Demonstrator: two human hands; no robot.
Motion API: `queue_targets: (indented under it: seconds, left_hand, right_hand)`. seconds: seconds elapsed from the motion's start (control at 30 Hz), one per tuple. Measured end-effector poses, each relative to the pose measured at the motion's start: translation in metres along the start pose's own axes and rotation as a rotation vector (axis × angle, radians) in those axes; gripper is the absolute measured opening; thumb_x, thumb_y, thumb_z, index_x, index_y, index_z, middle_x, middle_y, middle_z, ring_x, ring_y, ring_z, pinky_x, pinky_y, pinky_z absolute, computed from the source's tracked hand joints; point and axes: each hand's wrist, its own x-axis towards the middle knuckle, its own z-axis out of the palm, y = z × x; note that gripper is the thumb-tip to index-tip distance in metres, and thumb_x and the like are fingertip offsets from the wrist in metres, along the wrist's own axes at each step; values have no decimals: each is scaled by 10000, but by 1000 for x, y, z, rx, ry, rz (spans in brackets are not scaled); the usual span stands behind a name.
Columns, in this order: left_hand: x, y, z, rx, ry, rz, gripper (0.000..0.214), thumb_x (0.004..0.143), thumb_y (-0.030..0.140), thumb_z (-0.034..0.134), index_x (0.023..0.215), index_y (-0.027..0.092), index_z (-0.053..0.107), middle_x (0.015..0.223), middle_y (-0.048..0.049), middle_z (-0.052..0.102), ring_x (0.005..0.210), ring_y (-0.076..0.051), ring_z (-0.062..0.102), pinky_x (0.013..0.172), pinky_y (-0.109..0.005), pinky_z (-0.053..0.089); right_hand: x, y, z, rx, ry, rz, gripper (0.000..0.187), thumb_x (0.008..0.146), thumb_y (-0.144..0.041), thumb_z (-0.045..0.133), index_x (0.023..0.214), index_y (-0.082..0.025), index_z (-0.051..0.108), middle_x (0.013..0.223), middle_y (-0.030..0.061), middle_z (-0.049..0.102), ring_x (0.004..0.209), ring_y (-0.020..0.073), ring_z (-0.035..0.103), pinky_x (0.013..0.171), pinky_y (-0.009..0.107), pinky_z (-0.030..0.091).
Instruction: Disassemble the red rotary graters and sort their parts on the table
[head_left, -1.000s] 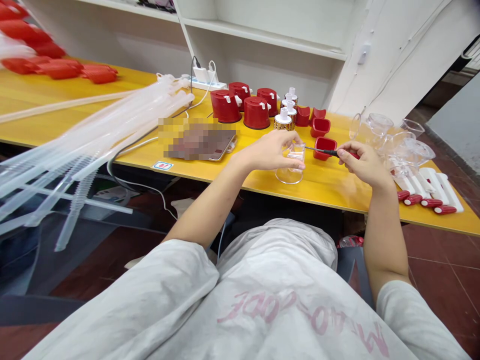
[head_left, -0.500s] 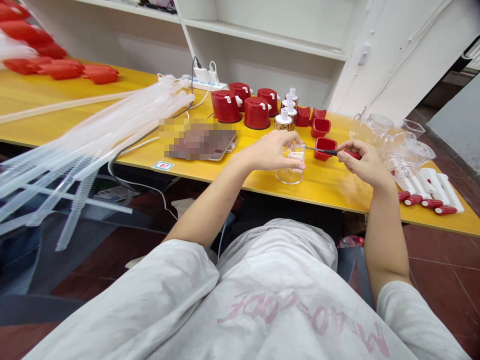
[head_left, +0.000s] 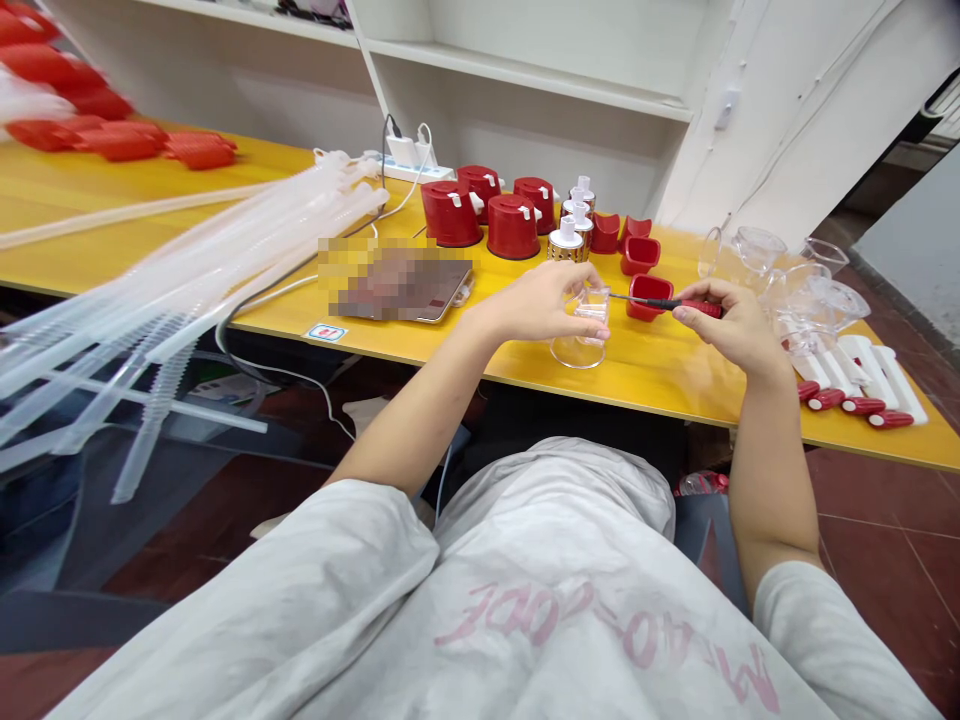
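At the front edge of the yellow table, through the head camera, I have the left hand grasping a clear plastic piece, its round rim downward, and the right hand closed around a screwdriver whose tip meets the piece's side. I judge the screwdriver work to be under way; I can't make out a screw, so I can't tell how much is done. More clear parts lie loose at the right beside white handles; red housings, perforated drums and red cups stand separate, so much seems left. On the left I see translucent sleeves overhanging the edge, and behind the table white shelving; reddish tiles cover the floor.
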Motion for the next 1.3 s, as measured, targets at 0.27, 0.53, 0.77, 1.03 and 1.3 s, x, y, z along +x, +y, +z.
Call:
queue_targets:
  seconds: [0.27, 0.53, 0.77, 1.03, 1.3]
  left_hand:
    - [0, -1, 1, -6, 5, 8, 793, 850, 824, 1000, 1394, 264, 858, 1417, -149, 886, 1357, -445, 794, 1220, -593, 613]
    - [0, -1, 0, -6, 2, 1, 808, 846, 839, 990, 1393, 260, 853, 1419, -154, 884, 1354, -450, 796, 1217, -598, 608]
    - [0, 0, 0, -7, 1, -3, 800, 841, 817, 1003, 1397, 259, 859, 1425, -146, 883, 1338, -445, 807, 1224, -591, 619]
    - [0, 0, 0, -6, -2, -10, 816, 846, 839, 986, 1396, 252, 848, 1408, -155, 872, 1334, -447, 794, 1209, -589, 609]
    - [0, 1, 0, -16, 4, -9, 789, 841, 819, 1000, 1382, 264, 850, 1400, -145, 881, 1331, -446, 796, 1206, -594, 613]
  right_hand:
    - [0, 4, 0, -19, -70, 57, 812, 976, -1073, 885, 894, -275, 758, 756, 36, 678, 663, 173, 509, 603, 349, 390]
    - [0, 0, -1, -20, -16, 0, 486, 927, -715, 1053, 1051, -279, 877, 837, 35, 724, 737, 204, 564, 647, 380, 441]
    - [0, 4, -2, -44, -52, 44, 860, 935, -1136, 860, 941, -278, 814, 817, 61, 751, 681, 189, 537, 624, 374, 406]
    - [-1, 0, -2, -28, -25, 34, 572, 926, -813, 1041, 1002, -273, 869, 767, 15, 660, 684, 183, 515, 626, 372, 397]
    - [-1, 2, -2, -51, -60, 43, 690, 980, -948, 956, 965, -271, 823, 791, 34, 707, 658, 177, 552, 617, 373, 419]
